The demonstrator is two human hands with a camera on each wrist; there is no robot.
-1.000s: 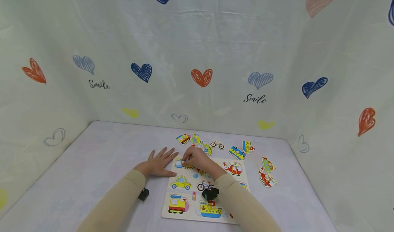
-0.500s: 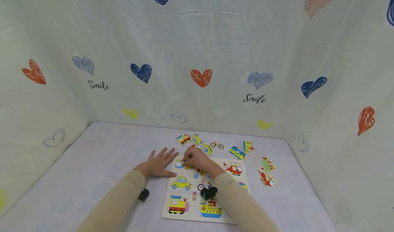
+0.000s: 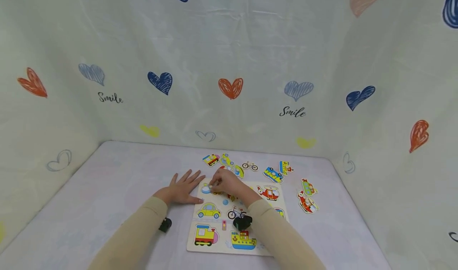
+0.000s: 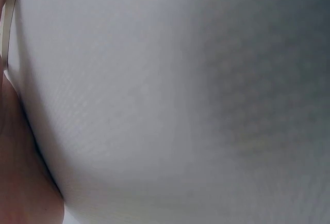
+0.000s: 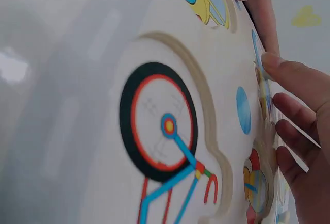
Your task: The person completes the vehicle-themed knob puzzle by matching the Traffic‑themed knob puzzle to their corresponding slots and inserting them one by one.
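A wooden puzzle board (image 3: pixel 222 218) with printed vehicles lies on the table. My right hand (image 3: pixel 229 183) is over its far left corner, fingers bent down at a blue-and-yellow puzzle piece (image 3: pixel 205 189). In the right wrist view, the thumb and fingertips of that right hand (image 5: pixel 309 115) pinch at a small pale knob on this piece, which is seen edge-on. My left hand (image 3: pixel 181 188) lies with fingers spread beside the board, its thumb at the left edge. The left wrist view shows mostly pale cloth and part of the hand (image 4: pixel 26 172).
Loose vehicle pieces lie beyond the board: a train (image 3: pixel 211 160), a car (image 3: pixel 226 159), a bicycle (image 3: pixel 249 166), a bus (image 3: pixel 273 175) and a ship (image 3: pixel 285 168). To the right are a helicopter (image 3: pixel 307 202) and a green piece (image 3: pixel 309 187). A heart-printed curtain (image 3: pixel 230 115) stands behind the table.
The head view has shifted slightly, so everything sits a little further left and up. Both hands keep their places on and beside the board.
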